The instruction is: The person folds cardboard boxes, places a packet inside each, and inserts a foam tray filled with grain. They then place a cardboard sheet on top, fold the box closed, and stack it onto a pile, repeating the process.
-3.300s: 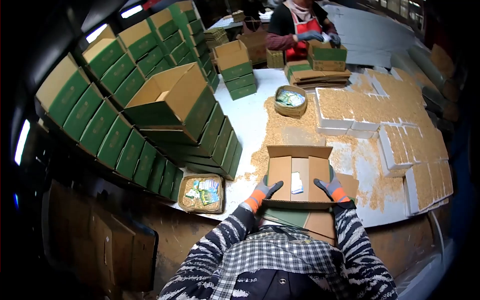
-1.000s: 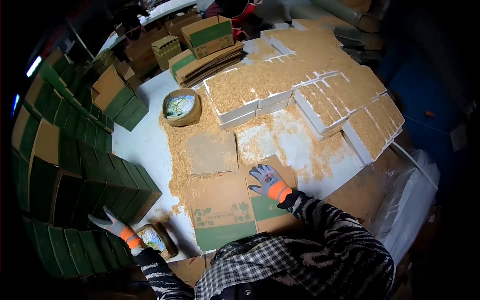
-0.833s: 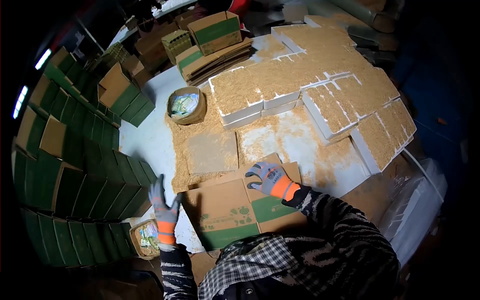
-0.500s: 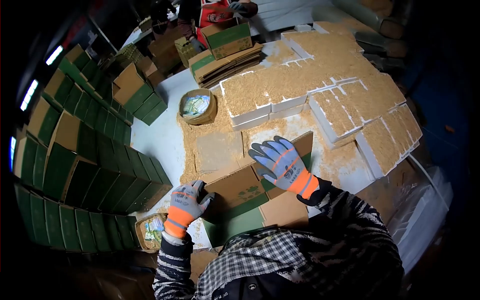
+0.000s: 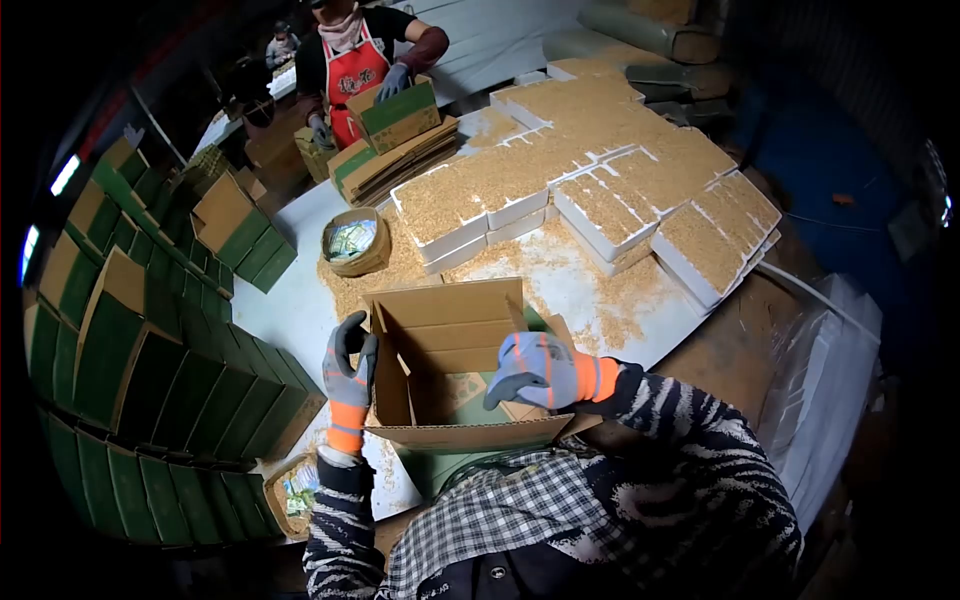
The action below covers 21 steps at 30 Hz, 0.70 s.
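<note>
A cardboard box, brown inside with some green outside, stands opened out in front of me, its inside facing up. My left hand, in a grey and orange glove, is at the box's left wall, thumb and fingers curved with a gap between them. Over the right part of the box is my right hand, its gloved fingers curled and pointing left and down. Whether those fingers grip a flap cannot be made out. Green and brown flaps show inside the box bottom.
White trays of brown grainy material fill the back right. A round basket of packets stands behind the box; another basket is at lower left. Green boxes are stacked left. A co-worker handles a box beside flat cardboard.
The box has been opened out, its inside now showing. My right hand has moved down and left and curled; my left hand has shifted slightly left. The view has tilted up, showing more of the co-worker.
</note>
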Each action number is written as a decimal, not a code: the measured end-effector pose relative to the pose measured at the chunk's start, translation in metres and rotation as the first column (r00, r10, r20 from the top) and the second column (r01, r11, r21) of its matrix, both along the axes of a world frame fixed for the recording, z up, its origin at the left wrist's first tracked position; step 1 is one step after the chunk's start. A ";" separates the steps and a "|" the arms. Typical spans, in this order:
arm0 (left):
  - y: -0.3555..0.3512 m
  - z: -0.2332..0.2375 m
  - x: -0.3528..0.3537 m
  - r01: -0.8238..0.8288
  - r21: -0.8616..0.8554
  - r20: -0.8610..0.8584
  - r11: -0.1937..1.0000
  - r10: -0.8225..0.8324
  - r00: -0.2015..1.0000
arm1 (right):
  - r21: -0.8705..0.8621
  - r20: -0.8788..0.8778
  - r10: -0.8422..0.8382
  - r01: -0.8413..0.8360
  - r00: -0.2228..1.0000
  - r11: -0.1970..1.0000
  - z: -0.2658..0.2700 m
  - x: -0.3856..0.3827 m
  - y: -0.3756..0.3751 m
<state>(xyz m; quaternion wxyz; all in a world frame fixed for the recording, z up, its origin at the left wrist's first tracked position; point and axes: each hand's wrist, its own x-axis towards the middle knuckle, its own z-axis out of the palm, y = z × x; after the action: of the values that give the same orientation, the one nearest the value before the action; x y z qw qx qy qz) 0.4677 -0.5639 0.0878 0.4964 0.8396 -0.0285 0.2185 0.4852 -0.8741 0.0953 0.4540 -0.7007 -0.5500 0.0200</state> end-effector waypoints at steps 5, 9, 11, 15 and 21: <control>-0.029 -0.009 -0.008 0.425 0.647 -0.045 0.633 -0.525 0.850 | -0.015 0.426 -0.090 0.106 0.900 0.994 -0.031 -0.012 0.030; 0.003 -0.063 -0.012 0.635 0.566 -0.405 0.526 -0.493 0.770 | -0.343 0.196 -0.432 0.474 0.880 0.811 0.020 -0.037 0.021; -0.005 -0.064 -0.017 0.544 0.588 -0.303 0.599 -0.460 0.834 | -0.604 0.103 -0.001 0.063 0.995 0.795 0.005 -0.064 0.033; 0.016 -0.067 -0.020 0.326 -0.461 -0.337 0.826 -0.502 0.797 | -0.575 0.414 0.034 0.232 0.910 0.784 -0.013 -0.009 0.045; 0.066 -0.125 -0.059 -0.355 -0.568 -0.329 0.742 0.190 0.925 | -0.562 -0.080 -0.228 0.145 0.970 0.814 -0.017 0.026 0.022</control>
<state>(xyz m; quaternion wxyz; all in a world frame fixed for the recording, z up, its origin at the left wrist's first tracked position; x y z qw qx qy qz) 0.4085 -0.4978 -0.0368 0.7053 0.6458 0.2313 0.1788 0.5115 -0.8522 0.0784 0.2706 -0.8491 -0.4149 0.1833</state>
